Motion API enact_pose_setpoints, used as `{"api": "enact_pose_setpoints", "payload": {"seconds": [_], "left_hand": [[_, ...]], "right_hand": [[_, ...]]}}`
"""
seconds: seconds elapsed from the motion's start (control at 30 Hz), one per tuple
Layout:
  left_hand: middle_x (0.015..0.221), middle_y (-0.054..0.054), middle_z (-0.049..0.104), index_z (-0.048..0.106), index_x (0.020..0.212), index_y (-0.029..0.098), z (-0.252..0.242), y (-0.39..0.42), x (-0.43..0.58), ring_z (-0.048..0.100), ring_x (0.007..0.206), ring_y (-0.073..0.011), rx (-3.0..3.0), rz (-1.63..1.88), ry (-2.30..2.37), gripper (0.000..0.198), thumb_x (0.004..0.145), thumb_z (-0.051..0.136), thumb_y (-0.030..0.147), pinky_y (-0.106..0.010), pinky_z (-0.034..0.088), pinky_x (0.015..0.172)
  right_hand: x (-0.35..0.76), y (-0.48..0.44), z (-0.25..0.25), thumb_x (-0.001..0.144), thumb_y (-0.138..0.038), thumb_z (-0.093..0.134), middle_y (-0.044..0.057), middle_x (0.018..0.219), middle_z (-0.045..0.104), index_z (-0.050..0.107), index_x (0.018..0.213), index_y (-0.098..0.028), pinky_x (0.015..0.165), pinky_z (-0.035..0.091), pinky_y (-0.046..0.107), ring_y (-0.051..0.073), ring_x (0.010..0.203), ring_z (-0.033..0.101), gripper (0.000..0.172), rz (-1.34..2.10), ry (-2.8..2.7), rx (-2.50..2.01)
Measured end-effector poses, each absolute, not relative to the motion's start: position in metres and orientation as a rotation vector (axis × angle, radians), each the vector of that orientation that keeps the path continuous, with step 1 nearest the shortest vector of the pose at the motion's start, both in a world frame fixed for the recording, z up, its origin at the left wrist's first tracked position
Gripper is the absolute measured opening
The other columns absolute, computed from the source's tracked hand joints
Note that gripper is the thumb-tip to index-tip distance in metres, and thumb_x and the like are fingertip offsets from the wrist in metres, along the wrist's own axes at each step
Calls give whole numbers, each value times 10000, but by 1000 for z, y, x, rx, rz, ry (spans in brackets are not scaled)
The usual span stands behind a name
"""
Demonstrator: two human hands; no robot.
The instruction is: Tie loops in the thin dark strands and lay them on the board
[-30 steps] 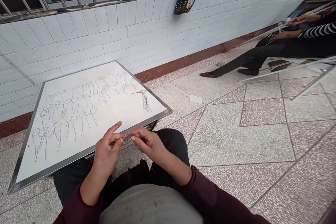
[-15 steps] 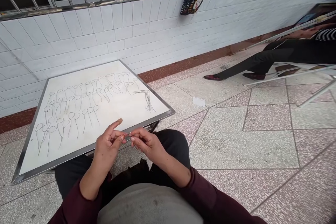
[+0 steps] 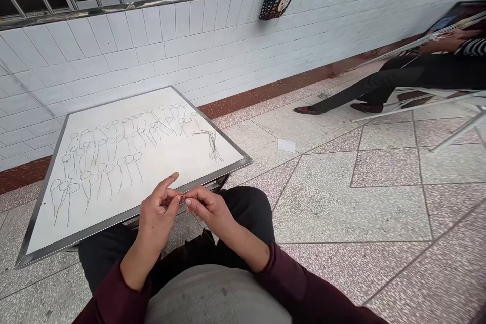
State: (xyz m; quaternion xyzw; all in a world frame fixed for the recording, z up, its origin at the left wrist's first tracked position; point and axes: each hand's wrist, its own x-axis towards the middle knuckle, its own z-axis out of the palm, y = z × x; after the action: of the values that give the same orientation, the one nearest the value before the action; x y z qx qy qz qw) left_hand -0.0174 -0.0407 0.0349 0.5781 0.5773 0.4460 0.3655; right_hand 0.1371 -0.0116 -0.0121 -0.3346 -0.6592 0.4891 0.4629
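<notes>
My left hand (image 3: pixel 156 215) is closed in a pinch, thumb against a bent finger, with the index finger stretched out over the table edge. Fingertip to fingertip with it, my right hand (image 3: pixel 212 211) pinches too. Between them is a thin dark wire (image 3: pixel 198 221), whose tail hangs below the right fingers; most of it is hidden. On the white table (image 3: pixel 178 167) beyond lie rows of looped wires (image 3: pixel 107 174), each a ring with a wavy tail. A bunch of straight wires (image 3: pixel 213 146) rests near the right edge.
The table's metal rim (image 3: pixel 125 211) runs just beyond my knees. A seated person's leg (image 3: pixel 345 93) and a chair's pale frame (image 3: pixel 455 134) are at the right. White paper (image 3: pixel 286 146) lies on the floor. A dark bag (image 3: pixel 275 3) hangs from the window bars.
My fingertips have come closer together, the right hand shifting slightly left. Both hands still pinch. The seated person's hands have risen a little. Wires on the table look the same.
</notes>
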Motion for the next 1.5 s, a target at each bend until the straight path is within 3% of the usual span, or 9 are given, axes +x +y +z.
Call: {"api": "enact_pose_setpoints", "payload": {"seconds": [0.2, 0.4, 0.5, 0.67, 0.83, 1.0, 1.2, 1.5], "left_hand": [[861, -20, 717, 532, 1332, 226, 36, -40, -19, 656, 758, -158, 1364, 1186, 1402, 516, 833, 633, 311, -279, 510, 726], [804, -2, 682, 566, 1294, 235, 31, -40, -24, 609, 698, -129, 1324, 1223, 1389, 489, 818, 656, 301, -250, 486, 682], [805, 6, 646, 566, 1296, 254, 30, -40, -28, 542, 637, -106, 1339, 1242, 1471, 472, 834, 640, 312, -228, 450, 627], [832, -3, 623, 539, 1325, 258, 28, -40, -30, 539, 668, -123, 1344, 1215, 1463, 489, 850, 605, 353, -236, 456, 624], [801, 6, 619, 558, 1309, 241, 28, -40, -28, 519, 615, -102, 1294, 1226, 1438, 494, 831, 627, 344, -230, 473, 615], [842, 5, 617, 570, 1298, 229, 30, -40, -24, 484, 511, -61, 1223, 1219, 1435, 493, 824, 631, 351, -211, 467, 531], [786, 7, 593, 601, 1252, 215, 28, -41, -20, 560, 605, -99, 1185, 1242, 1389, 459, 812, 632, 345, -217, 485, 562], [759, 17, 604, 592, 1269, 241, 28, -45, -22, 542, 639, -103, 1193, 1217, 1451, 473, 811, 647, 343, -197, 457, 549]], "right_hand": [[137, -10, -13, 895, -503, 566, -17, 685, 589, 596, 880, -188, 457, 379, 186, 74, 504, 428, 317, 1536, -1492, -806], [134, -9, -15, 935, -528, 484, -4, 680, 591, 599, 881, -176, 473, 375, 192, 89, 537, 459, 375, 1584, -1509, -779], [134, -9, -18, 931, -478, 522, 8, 747, 623, 609, 944, -189, 508, 406, 202, 99, 574, 497, 302, 1424, -1652, -814], [133, -11, -25, 913, -321, 587, 37, 818, 658, 632, 994, -202, 647, 491, 269, 154, 715, 594, 151, 789, -1915, -865], [130, -14, -25, 952, -248, 520, 67, 910, 685, 607, 1070, -206, 737, 520, 326, 197, 827, 623, 152, 513, -2051, -869], [129, -17, -21, 968, -213, 470, 71, 898, 678, 592, 1095, -197, 710, 511, 325, 204, 807, 615, 177, 370, -2154, -937], [128, -19, -22, 975, -220, 457, 68, 871, 685, 591, 1056, -188, 684, 494, 314, 204, 779, 599, 160, 269, -2180, -958], [128, -18, -19, 958, -149, 454, 60, 843, 689, 579, 1080, -172, 680, 468, 302, 193, 733, 559, 176, 172, -2189, -909]]}}
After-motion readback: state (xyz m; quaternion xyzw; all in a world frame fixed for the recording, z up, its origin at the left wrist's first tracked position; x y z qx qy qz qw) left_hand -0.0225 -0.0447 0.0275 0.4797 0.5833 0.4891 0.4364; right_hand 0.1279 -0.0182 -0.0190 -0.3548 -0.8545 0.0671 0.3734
